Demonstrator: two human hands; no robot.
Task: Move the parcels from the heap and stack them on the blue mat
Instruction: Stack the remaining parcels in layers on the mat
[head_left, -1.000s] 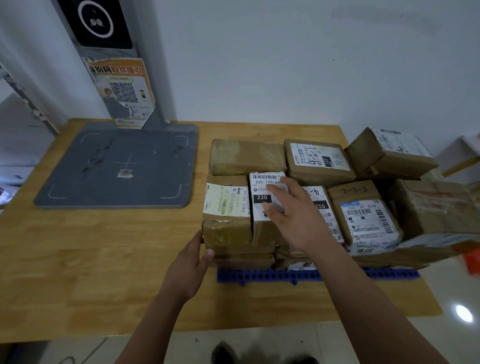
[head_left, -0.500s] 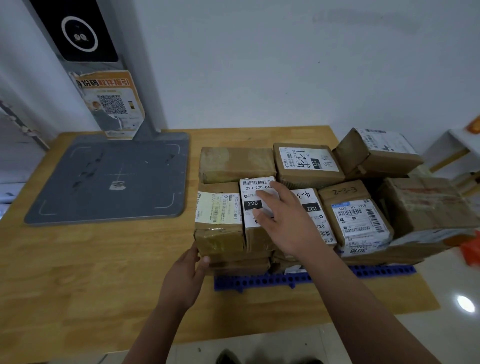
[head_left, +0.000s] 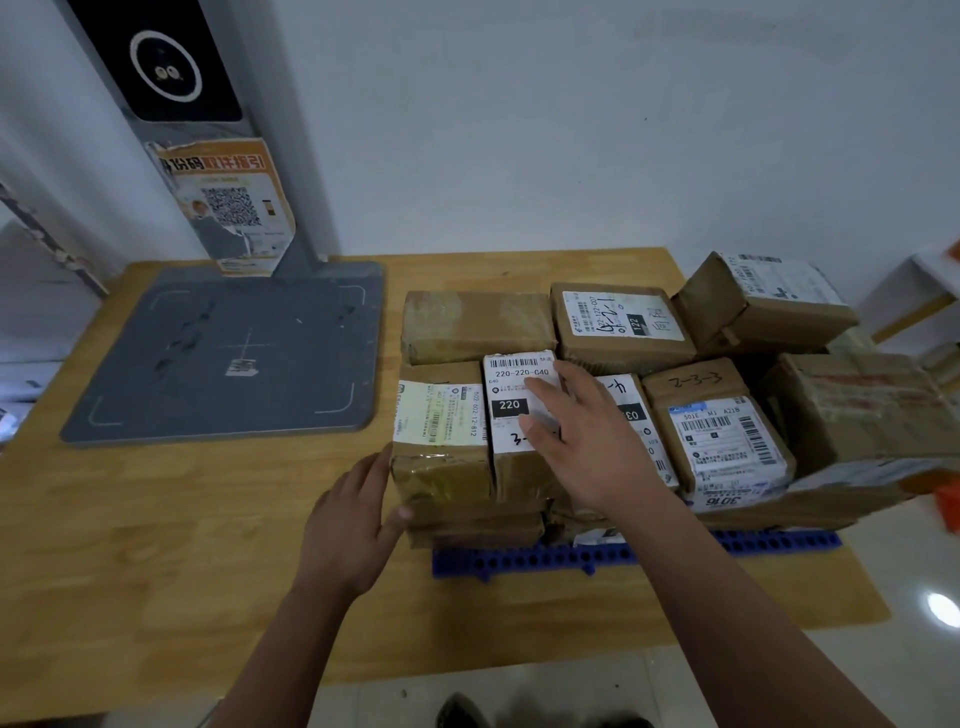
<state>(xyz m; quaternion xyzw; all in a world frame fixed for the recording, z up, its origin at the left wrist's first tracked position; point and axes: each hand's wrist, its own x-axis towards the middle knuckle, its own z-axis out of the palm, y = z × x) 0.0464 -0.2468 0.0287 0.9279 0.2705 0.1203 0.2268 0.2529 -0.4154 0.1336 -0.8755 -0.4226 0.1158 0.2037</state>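
The right hand (head_left: 587, 441) lies flat on top of the stack, its fingers (head_left: 540, 387) straight and a little spread, holding nothing. Under the fingertips is the narrow parcel (head_left: 511, 374), whose white label reads "220-220-C40" and a black "220". I take it the palm is pressing that parcel level with its neighbours.

The left hand (head_left: 353, 519) stands against the stack's side. Its fingers are extended along the end parcel (head_left: 441, 421) and the thumb touches the front corner below, which looks like squaring the pile rather than gripping. That parcel's label, just beyond those fingers, reads something like "602-12-812".

The parcels sit in layers on the blue mat (head_left: 519, 558), whose perforated edge shows just below both wrists on the table (head_left: 156, 519).

To the right of the right hand's fingers a box (head_left: 717, 415) carries handwritten "2-3-3", "501E M1 A21B" and "3016". Beyond the fingertips another box (head_left: 618, 322) shows "122". Well left of the left fingers is a grey scanner plate (head_left: 228, 353) with a QR poster (head_left: 228, 208) on its post.
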